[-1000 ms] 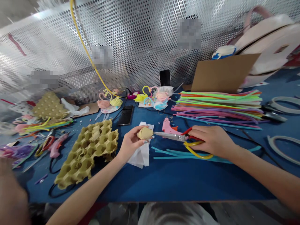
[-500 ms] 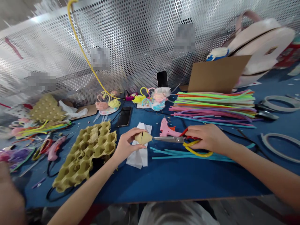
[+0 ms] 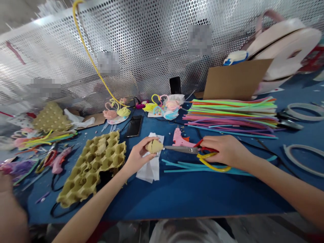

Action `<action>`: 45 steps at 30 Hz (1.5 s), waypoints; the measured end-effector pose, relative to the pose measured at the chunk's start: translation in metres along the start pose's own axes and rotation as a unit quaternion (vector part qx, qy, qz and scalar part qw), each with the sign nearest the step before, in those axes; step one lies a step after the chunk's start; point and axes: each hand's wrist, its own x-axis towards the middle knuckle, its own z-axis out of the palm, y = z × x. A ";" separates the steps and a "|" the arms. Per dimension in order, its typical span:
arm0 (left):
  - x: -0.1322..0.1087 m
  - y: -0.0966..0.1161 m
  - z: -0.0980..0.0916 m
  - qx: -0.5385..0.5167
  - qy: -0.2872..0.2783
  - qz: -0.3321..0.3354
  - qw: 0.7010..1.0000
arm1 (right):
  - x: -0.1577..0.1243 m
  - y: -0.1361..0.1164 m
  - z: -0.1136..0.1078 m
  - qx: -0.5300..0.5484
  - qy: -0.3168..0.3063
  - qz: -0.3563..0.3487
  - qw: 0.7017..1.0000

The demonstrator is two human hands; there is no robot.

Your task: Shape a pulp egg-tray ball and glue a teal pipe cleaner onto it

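My left hand (image 3: 138, 157) pinches a small rounded piece of yellow-tan moulded pulp (image 3: 154, 146), cut from an egg carton, above a crumpled white tissue (image 3: 149, 173). My right hand (image 3: 226, 152) grips a pair of scissors (image 3: 181, 149) with red and yellow handles. Their steel blades point left, and the tips reach the pulp piece. A pink glue gun (image 3: 180, 139) lies just beyond the blades. Teal pipe cleaners (image 3: 202, 170) lie under my right hand. Left of my left hand sits a torn egg carton tray (image 3: 91, 170).
A large bundle of multicoloured pipe cleaners (image 3: 230, 116) lies at the back right, before a cardboard sheet (image 3: 234, 79) and a pink bag (image 3: 286, 44). A phone (image 3: 134, 126) and small pipe-cleaner crafts (image 3: 164, 107) stand near the perforated metal screen (image 3: 152, 44). A blurred hand or arm (image 3: 11, 212) intrudes at lower left.
My left hand has turned the pulp piece, and a split or cut face now shows on it. The scissors have stayed close against the piece.
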 end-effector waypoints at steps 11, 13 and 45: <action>-0.002 0.000 0.009 -0.002 -0.011 -0.016 1.000 | -0.003 -0.004 0.007 -0.057 0.035 -0.048 0.997; -0.002 0.001 0.009 0.042 -0.004 -0.011 0.999 | -0.004 -0.006 0.007 -0.061 0.035 -0.047 0.996; -0.004 0.006 0.007 0.209 0.025 0.042 0.977 | -0.014 -0.025 0.005 -0.223 0.103 -0.100 0.964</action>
